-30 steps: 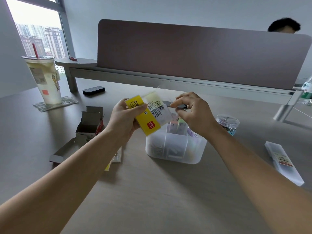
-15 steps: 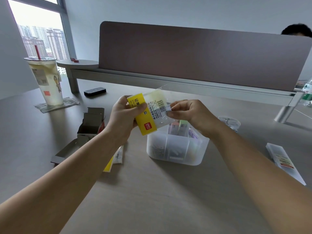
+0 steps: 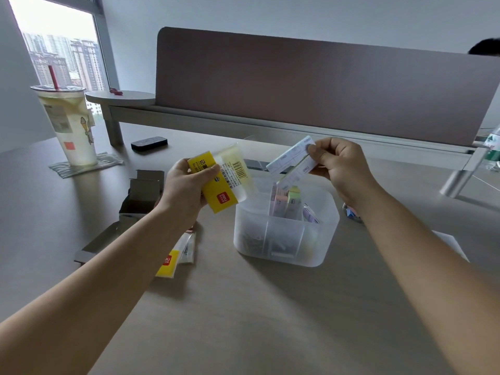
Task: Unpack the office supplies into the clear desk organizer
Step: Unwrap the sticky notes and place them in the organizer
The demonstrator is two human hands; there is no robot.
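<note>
The clear desk organizer stands on the desk at centre, with pastel sticky-note pads upright in its back compartment and dark clips in a front one. My left hand grips a yellow-and-clear plastic packet just left of the organizer. My right hand pinches a white pad of notes by its end, tilted, above the organizer's back edge.
Left of the organizer lie an open cardboard box and yellow empty wrappers. A tall drink cup stands far left, a black eraser behind. A small jar and a white packet sit right. A divider panel closes the back.
My right hand has pulled the white pad out of the packet and lifted it right, above the organizer. My left hand still holds the packet, a little lower.
</note>
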